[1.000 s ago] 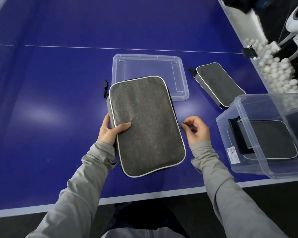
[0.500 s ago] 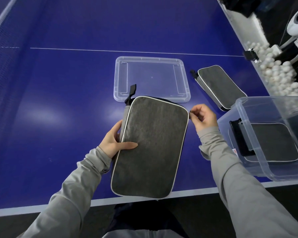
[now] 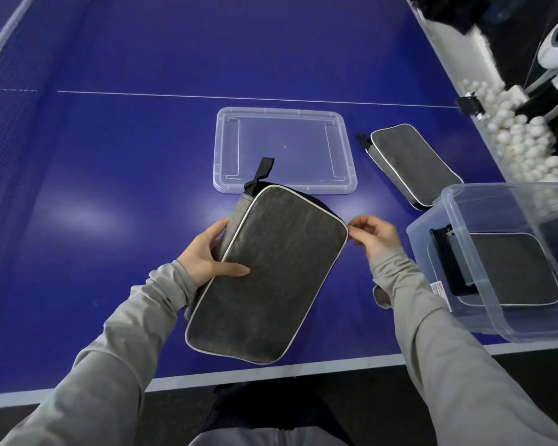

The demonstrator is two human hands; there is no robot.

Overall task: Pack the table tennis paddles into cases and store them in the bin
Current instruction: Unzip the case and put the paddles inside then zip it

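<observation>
Judging by its padded fabric, the grey case [image 3: 264,272] seems light and soft, left hand [image 3: 207,252] gripping its edge, right hand [image 3: 372,235] pinching its corner.

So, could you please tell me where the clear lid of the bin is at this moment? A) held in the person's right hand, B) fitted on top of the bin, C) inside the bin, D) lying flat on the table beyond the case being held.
D: the clear lid lies flat on the blue table, beyond the held case, while the bin at the right stands open.
</observation>
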